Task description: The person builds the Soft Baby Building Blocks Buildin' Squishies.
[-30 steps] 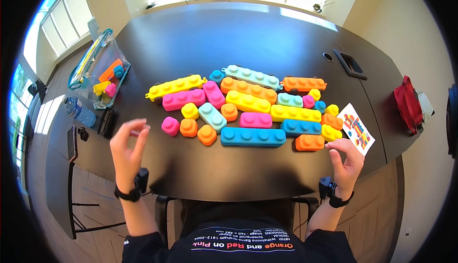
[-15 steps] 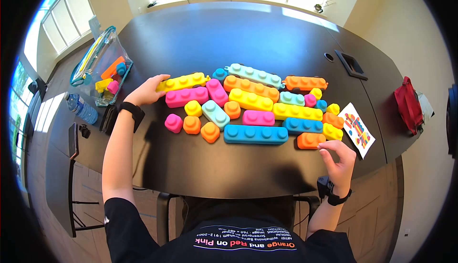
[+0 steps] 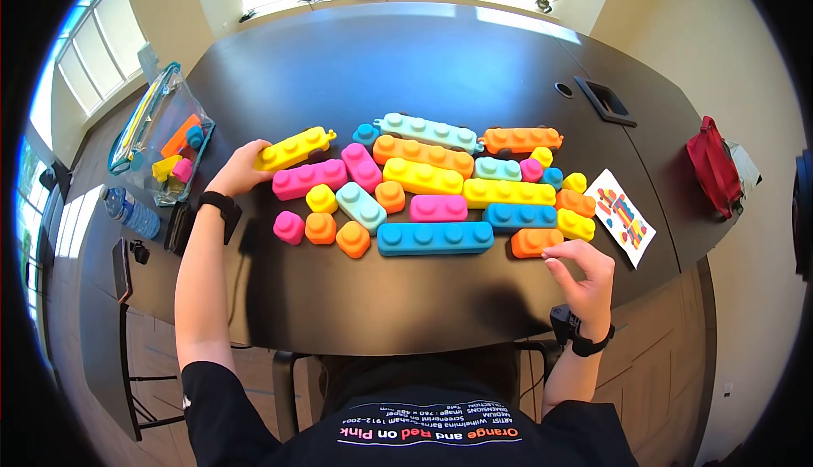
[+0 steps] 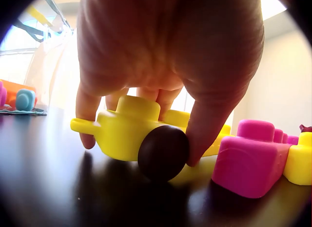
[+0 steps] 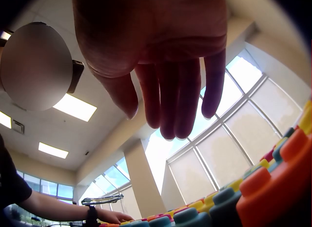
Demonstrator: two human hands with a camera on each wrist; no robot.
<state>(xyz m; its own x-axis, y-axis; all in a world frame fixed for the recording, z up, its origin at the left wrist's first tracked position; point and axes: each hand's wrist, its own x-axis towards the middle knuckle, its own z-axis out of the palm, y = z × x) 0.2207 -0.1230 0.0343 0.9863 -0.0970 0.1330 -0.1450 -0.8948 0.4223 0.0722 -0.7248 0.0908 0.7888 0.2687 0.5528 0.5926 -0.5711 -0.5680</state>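
A person's left hand [image 3: 238, 172] grips a yellow wheeled block [image 3: 292, 150] at the left of the counter [image 3: 339, 306], apparently positioning it; moving it calls for clearing the long pink block [image 3: 310, 181]. The right hand [image 3: 588, 286] hangs relaxed and empty near an orange block [image 3: 535, 244]. The left wrist view plainly shows a dark wheel [image 4: 163, 153]; only the head view shows the printed card [image 3: 622, 217].
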